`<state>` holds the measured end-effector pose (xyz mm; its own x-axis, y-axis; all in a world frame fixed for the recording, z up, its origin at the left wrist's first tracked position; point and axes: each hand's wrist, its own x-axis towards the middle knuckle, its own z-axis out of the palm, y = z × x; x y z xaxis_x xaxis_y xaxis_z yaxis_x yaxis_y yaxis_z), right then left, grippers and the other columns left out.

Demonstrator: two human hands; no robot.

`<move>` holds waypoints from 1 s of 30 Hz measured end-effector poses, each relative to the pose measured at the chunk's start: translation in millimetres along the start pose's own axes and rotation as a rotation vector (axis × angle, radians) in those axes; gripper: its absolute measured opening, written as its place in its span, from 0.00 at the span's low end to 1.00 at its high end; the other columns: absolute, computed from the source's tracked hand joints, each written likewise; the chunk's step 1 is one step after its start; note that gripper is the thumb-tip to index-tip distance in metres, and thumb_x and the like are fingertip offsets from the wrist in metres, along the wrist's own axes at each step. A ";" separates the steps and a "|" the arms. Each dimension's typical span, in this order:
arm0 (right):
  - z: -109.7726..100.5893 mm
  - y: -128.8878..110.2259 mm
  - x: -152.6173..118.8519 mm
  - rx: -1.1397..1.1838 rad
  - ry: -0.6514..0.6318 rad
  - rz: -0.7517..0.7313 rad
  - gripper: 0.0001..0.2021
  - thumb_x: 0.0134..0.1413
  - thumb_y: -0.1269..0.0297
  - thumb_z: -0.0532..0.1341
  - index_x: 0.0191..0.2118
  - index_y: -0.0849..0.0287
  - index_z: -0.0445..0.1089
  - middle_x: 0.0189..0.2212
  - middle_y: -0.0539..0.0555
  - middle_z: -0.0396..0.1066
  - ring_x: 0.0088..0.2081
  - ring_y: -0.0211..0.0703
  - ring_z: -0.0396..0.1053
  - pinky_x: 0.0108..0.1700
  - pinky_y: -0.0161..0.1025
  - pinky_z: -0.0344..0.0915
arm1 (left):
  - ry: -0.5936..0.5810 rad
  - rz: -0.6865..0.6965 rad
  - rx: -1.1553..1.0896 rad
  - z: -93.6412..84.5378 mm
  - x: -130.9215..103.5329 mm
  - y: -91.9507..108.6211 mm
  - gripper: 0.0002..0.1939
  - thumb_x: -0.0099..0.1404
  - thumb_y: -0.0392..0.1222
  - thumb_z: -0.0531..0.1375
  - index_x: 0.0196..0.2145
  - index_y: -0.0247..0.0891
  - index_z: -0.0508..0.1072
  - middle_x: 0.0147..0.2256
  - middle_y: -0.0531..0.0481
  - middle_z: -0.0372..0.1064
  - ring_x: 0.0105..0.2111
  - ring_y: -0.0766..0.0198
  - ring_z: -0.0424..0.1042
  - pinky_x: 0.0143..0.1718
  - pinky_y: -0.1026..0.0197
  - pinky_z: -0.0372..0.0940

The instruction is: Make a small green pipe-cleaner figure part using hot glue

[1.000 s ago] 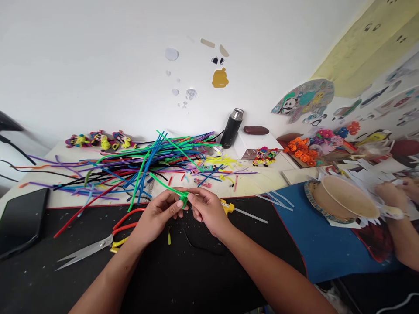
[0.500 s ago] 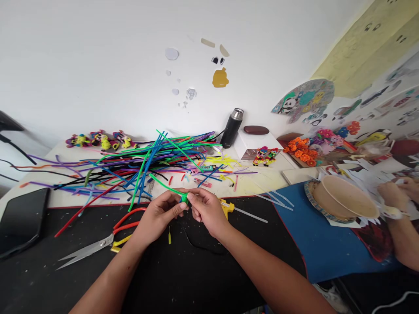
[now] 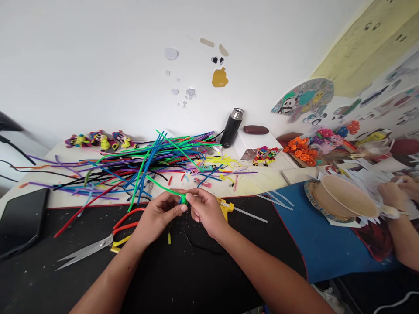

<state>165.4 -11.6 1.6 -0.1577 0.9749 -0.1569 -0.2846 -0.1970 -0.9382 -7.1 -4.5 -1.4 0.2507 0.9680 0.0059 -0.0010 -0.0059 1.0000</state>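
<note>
Plenty of room on the black mat (image 3: 183, 281) between the forearms (image 3: 114, 270), just a dark cord (image 3: 203, 250) and a yellow scrap (image 3: 169, 238) to dodge! Scissors (image 3: 104, 242) block beside the left hand (image 3: 162, 213); the glue gun (image 3: 226, 208) sits beyond the right hand (image 3: 205, 212); ahead, heaped pipe cleaners (image 3: 153, 152) choke the left of the table (image 3: 262, 183).

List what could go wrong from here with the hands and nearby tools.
The green pipe cleaner, pinched between the left grip and the right grip, might slip or lose its shape if either eases off. The scissors lie with blades apart and could nick a careless reach. The yellow glue gun, partly hidden behind the right grip, could get bumped.
</note>
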 end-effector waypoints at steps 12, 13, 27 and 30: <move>-1.3 5.5 0.0 0.002 0.011 0.000 0.23 0.56 0.42 0.70 0.40 0.59 0.72 0.15 0.38 0.56 0.15 0.31 0.51 0.17 0.32 0.48 | 0.008 -0.002 0.017 0.6 0.6 -2.0 0.19 0.57 0.56 0.75 0.33 0.38 0.79 0.27 0.52 0.74 0.29 0.62 0.70 0.32 0.60 0.66; -0.8 5.5 -0.2 0.006 0.010 0.002 0.23 0.57 0.41 0.70 0.40 0.59 0.72 0.15 0.37 0.56 0.15 0.31 0.51 0.17 0.32 0.48 | 0.011 -0.003 0.013 0.6 0.6 -2.0 0.19 0.57 0.56 0.75 0.33 0.38 0.79 0.27 0.52 0.73 0.29 0.62 0.70 0.32 0.60 0.66; 3.8 1.9 0.0 0.051 -0.026 0.009 0.24 0.52 0.42 0.73 0.42 0.58 0.72 0.15 0.38 0.57 0.15 0.30 0.50 0.17 0.32 0.48 | 0.004 0.031 0.067 2.9 -1.9 -3.4 0.19 0.63 0.52 0.72 0.47 0.41 0.79 0.33 0.52 0.75 0.33 0.59 0.72 0.37 0.58 0.67; 4.6 1.1 0.3 0.066 -0.013 0.011 0.24 0.52 0.43 0.73 0.42 0.57 0.72 0.16 0.38 0.58 0.15 0.30 0.50 0.17 0.32 0.47 | 0.021 0.030 0.057 4.4 -2.4 -0.9 0.28 0.65 0.50 0.71 0.59 0.42 0.72 0.33 0.53 0.74 0.37 0.58 0.73 0.38 0.58 0.67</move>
<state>160.7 -12.0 2.0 -0.1735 0.9713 -0.1628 -0.3441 -0.2147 -0.9140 -3.5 -7.9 -2.3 0.2310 0.9723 0.0366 0.0467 -0.0487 0.9977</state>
